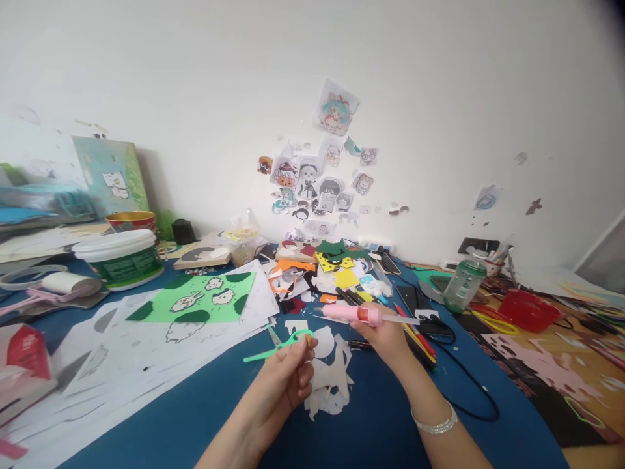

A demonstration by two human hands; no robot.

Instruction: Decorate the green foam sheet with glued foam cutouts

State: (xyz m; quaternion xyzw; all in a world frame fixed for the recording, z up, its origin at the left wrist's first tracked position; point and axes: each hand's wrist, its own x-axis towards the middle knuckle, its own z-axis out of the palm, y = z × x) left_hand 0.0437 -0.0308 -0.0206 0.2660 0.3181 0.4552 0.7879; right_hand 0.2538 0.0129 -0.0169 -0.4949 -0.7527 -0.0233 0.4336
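My right hand (387, 339) is closed round a pink hot glue gun (346, 314), whose nozzle points left. A clear glue stick (403, 319) sticks out of its back end. Thumb and fingers of my left hand (288, 371) pinch something tiny and yellowish-brown (308, 339), too small to name. Just behind that hand are green-handled scissors (261, 355), partly covered by my fingers. White paper scraps (332, 381) lie on the blue mat between my hands. Left of them, a green sheet (205, 298) carries darker green patches and outlined cartoon cut-outs.
Coloured paper scraps (346, 279) pile up at the back centre. A white-lidded tub (120, 260) stands left; a green-tinted jar (463, 286) and a red dish (530, 311) stand right. Markers (424, 342) and a black cable (471, 378) lie beside my right arm.
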